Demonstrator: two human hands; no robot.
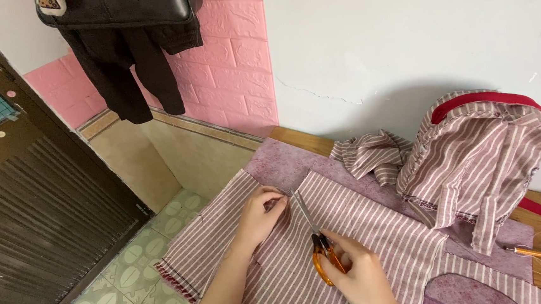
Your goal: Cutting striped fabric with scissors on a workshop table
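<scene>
Underneath both hands, striped fabric [364, 228] lies flat on the table [301, 140], giving a firm surface for cutting. Left hand [259, 219] pinches the cloth edge taut, it seems. Right hand [362, 279] grips orange-handled scissors [314, 231], blades pointing toward the left fingers.

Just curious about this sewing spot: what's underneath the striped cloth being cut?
Under the striped cloth lies a mauve felt-like mat on a wooden table. How far the mat runs beneath the cloth is covered.
</scene>
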